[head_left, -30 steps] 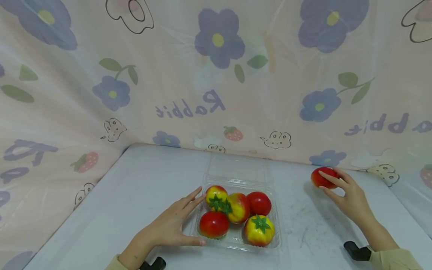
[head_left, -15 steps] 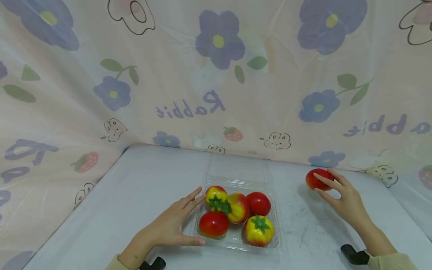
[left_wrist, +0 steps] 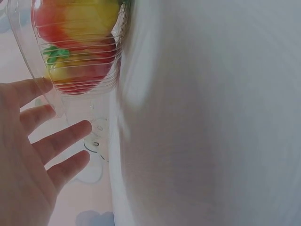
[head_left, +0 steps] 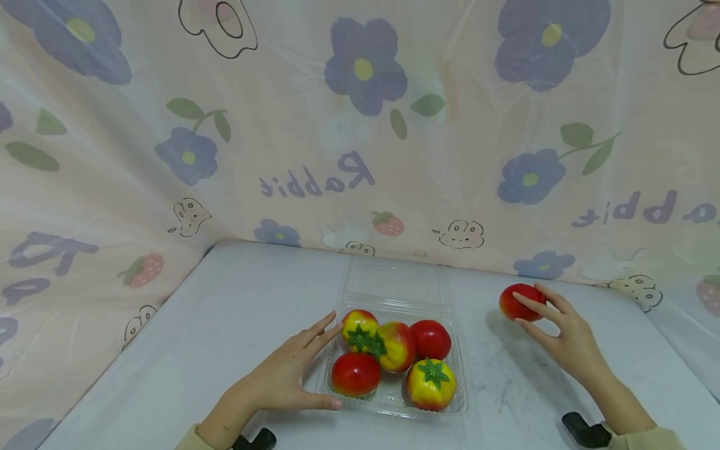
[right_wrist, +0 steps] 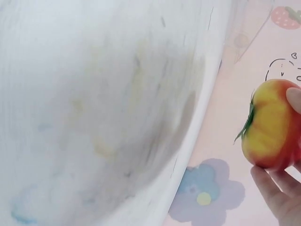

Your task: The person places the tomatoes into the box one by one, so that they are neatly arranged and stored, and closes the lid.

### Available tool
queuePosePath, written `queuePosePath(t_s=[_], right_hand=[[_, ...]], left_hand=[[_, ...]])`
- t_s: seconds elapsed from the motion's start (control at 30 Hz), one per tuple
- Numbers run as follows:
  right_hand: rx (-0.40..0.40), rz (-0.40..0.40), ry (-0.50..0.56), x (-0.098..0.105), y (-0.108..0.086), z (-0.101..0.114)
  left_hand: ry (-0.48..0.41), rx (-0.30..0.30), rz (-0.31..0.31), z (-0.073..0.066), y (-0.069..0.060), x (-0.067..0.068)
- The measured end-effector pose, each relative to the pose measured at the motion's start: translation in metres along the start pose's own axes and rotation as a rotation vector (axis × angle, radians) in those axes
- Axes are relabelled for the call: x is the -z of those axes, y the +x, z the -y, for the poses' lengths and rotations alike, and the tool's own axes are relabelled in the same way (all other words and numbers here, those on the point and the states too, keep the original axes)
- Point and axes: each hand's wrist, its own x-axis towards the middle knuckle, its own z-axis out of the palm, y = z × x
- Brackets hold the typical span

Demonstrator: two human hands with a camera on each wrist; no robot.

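My right hand (head_left: 568, 337) holds a red and yellow toy tomato (head_left: 520, 302) above the right side of the table; its green leafy calyx points down, as the right wrist view shows the tomato (right_wrist: 270, 127) pinched between thumb and fingers. A clear plastic clamshell box (head_left: 394, 407) stands with its lid laid back. Inside are several more toy tomatoes, some red side up, such as the red one (head_left: 356, 375), others showing green leaves, like the yellow one (head_left: 432, 384). My left hand (head_left: 281, 375), fingers spread, touches the box's left rim (left_wrist: 40, 89).
The clear lid (head_left: 396, 284) lies behind the box on the white table (head_left: 264, 281). A printed curtain (head_left: 360, 137) with flowers and rabbits hangs along the back and left edges. Black wrist mounts (head_left: 585, 430) show at both sleeves.
My right hand has moved left and slightly nearer with the toy tomato, towards the box. The left hand and the box have stayed in place.
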Motion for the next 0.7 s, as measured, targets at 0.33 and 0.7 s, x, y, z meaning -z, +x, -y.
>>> queuePosePath(t_s=[0.33, 0.7], right_hand=[[0.023, -0.003, 0.004, -0.004, 0.001, 0.008], [0.043, 0.022, 0.009, -0.007, 0.004, 0.022]], left_hand=[[-0.003, -0.013, -0.003, 0.001, 0.001, 0.000], [-0.001, -0.018, -0.009, 0.000, 0.001, 0.000]])
